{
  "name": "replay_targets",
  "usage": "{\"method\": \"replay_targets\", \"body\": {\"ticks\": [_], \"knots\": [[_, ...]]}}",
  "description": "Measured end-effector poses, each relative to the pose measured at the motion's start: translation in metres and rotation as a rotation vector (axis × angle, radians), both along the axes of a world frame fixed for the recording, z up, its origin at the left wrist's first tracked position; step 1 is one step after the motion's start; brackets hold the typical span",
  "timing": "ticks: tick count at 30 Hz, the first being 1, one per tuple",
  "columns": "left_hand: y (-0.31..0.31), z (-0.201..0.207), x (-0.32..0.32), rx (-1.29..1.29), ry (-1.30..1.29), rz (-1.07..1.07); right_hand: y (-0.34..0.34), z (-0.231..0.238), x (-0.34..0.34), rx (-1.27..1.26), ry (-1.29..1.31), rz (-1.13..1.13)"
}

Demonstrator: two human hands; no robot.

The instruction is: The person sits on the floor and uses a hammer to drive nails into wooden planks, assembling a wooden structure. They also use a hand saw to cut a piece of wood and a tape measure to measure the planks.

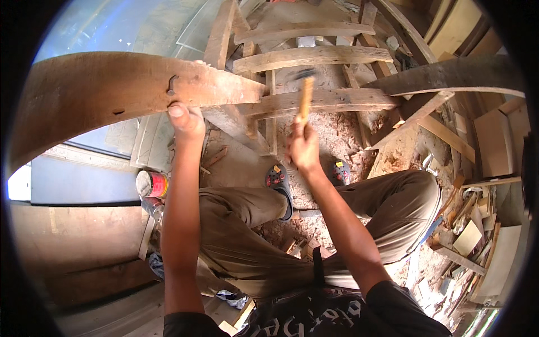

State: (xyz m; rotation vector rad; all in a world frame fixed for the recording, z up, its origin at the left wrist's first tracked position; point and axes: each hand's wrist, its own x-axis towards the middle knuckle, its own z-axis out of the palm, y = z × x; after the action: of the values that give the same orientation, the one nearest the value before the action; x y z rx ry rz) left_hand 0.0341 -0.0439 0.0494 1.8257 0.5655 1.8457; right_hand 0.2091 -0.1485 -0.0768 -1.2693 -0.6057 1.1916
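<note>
My right hand (304, 145) is wrapped round the yellowish wooden handle of a hammer (306, 98). The hammer's dark head is raised, smeared by motion, in front of the wooden frame. My left hand (188, 121) grips the lower edge of a curved wooden board (106, 78), thumb on the near face and the other fingers hidden. Just above that thumb, a bent nail (172, 84) sticks out of the board. The board's right end meets a crosspiece (325, 103) of the frame.
More crosspieces (314, 58) and a dark curved board (449, 76) belong to the frame. At left stand a red-labelled can (152, 184) and a clear bottle (152, 208). Wood scraps (469, 238) pile up at right. My feet in dark clogs (277, 178) rest among shavings.
</note>
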Motion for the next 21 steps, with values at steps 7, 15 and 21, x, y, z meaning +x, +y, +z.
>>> {"method": "replay_targets", "body": {"ticks": [7,15,21], "knots": [[0.004,0.000,0.009,-0.045,-0.045,0.003,0.015,-0.020,0.003,-0.176,-0.333,0.320],[0.006,-0.007,0.016,-0.046,-0.072,0.014,0.005,-0.022,-0.002,-0.085,-0.566,0.217],[0.001,-0.001,0.013,-0.081,-0.065,-0.006,0.018,-0.004,-0.017,0.312,-0.435,-0.333]]}}
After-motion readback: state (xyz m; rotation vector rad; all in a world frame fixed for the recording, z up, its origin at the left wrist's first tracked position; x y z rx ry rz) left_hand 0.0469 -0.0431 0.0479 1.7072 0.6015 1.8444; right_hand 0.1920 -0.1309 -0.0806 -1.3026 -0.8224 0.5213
